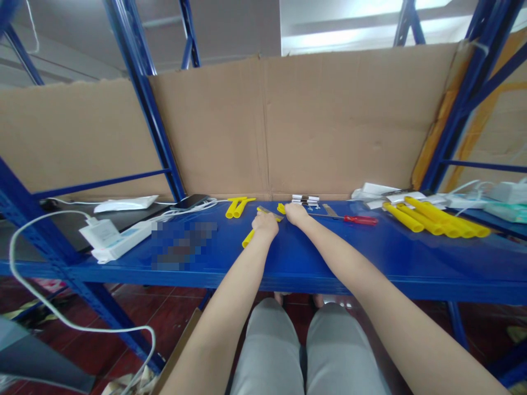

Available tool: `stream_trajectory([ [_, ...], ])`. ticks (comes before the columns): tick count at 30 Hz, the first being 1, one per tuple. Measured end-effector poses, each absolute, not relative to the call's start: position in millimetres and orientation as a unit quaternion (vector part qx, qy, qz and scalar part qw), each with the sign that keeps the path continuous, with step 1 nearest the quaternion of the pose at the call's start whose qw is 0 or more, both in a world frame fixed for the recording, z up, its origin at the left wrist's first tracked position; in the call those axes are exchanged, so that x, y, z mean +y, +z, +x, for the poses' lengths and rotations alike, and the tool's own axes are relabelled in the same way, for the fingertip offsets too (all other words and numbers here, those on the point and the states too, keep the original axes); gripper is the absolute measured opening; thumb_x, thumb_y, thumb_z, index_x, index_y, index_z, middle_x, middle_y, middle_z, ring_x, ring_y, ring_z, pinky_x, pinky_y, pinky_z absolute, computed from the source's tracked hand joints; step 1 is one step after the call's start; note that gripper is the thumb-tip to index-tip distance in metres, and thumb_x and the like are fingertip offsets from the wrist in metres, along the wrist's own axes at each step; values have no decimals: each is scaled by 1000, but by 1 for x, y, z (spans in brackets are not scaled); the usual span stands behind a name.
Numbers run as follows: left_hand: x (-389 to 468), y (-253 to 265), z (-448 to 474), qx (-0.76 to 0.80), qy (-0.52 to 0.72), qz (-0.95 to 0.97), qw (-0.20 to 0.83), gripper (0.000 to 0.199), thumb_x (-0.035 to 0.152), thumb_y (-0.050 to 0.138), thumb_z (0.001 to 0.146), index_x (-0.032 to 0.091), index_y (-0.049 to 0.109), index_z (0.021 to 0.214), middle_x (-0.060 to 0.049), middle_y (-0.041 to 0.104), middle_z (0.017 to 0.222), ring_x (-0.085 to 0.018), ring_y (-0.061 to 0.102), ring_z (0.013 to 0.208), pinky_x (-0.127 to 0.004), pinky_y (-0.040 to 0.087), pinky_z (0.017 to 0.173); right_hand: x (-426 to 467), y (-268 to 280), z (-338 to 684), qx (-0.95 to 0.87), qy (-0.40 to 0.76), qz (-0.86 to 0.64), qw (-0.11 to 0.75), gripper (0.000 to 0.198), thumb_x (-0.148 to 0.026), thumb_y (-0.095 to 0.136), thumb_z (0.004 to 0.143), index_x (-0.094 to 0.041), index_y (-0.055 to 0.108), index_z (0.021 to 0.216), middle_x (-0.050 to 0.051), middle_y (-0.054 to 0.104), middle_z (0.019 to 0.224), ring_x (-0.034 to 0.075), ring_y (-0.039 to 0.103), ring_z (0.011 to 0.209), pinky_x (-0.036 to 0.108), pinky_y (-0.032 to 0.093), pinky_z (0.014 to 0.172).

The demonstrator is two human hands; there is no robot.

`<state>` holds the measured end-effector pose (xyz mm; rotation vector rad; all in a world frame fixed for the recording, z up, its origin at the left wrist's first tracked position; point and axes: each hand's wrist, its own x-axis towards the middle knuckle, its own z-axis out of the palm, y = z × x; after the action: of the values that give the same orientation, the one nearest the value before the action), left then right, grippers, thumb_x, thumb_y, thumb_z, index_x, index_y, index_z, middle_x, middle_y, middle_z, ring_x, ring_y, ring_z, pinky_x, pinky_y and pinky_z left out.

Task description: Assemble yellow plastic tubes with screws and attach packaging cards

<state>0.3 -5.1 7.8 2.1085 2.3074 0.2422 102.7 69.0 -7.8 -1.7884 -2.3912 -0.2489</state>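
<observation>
My left hand (264, 224) is closed around a yellow tubular handle (248, 239), whose lower end sticks out below my fist. A thin piece, partly metallic, shows at the top of that fist. Close by on the right, my right hand (296, 213) pinches a small yellow piece (281, 208); its exact kind is hidden by my fingers. Two yellow T-shaped tools (237, 207) lie to the left of my hands. A screwdriver with a red handle (360, 220) lies to the right, its shaft pointing toward my right forearm.
Several yellow tubes (436, 218) lie at the right on the blue shelf (313, 258). Small white-and-dark packs (305, 199) sit against the cardboard (329, 126). A white power strip (121, 241) and cables are at the left. Blue posts (154, 120) rise from the shelf.
</observation>
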Motion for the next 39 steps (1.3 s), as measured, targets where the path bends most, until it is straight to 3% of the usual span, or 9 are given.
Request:
stream_trajectory([
  [6, -3, 5, -1, 731, 81, 677, -9, 47, 14, 35, 90, 11, 55, 132, -23, 49, 138, -26, 54, 123, -35, 44, 99, 66, -8, 107, -750, -76, -645, 122, 40, -4, 39, 88, -6, 56, 124, 22, 65, 117, 23, 61, 114, 27, 46, 89],
  [14, -1, 3, -2, 720, 87, 689, -12, 48, 15, 35, 90, 16, 55, 133, -21, 51, 137, -26, 53, 123, -34, 44, 99, 67, -5, 119, -713, -27, -672, 199, 37, -4, 40, 88, -11, 57, 121, 18, 66, 116, 22, 62, 112, 27, 46, 86],
  [22, -1, 4, -2, 711, 81, 698, -1, 49, 16, 33, 91, 17, 52, 136, -20, 50, 137, -24, 54, 123, -33, 43, 99, 72, 1, 137, -664, 11, -649, 371, 35, -6, 44, 84, -12, 60, 115, 14, 69, 110, 20, 63, 104, 26, 45, 88],
  [29, 2, 4, -4, 679, 63, 731, -8, 54, 15, 37, 88, 26, 46, 141, -17, 50, 136, -25, 56, 119, -35, 44, 97, 89, 7, 153, -571, 103, -624, 523, 31, -16, 47, 82, -12, 61, 110, 11, 69, 105, 17, 65, 93, 27, 49, 82],
  [34, 5, 2, -4, 639, 55, 767, -22, 58, 16, 38, 88, 32, 40, 144, -14, 51, 133, -25, 58, 115, -36, 45, 96, 96, 3, 156, -521, 240, -607, 550, 39, -15, 46, 84, -13, 52, 122, 14, 65, 112, 17, 67, 81, 27, 54, 63],
  [39, 10, -3, -4, 586, 63, 808, -19, 56, 20, 39, 90, 38, 39, 144, -9, 54, 129, -23, 60, 113, -33, 46, 94, 89, 0, 150, -522, 273, -614, 526, 38, -11, 50, 80, -14, 56, 117, 11, 69, 100, 16, 66, 75, 23, 52, 58],
])
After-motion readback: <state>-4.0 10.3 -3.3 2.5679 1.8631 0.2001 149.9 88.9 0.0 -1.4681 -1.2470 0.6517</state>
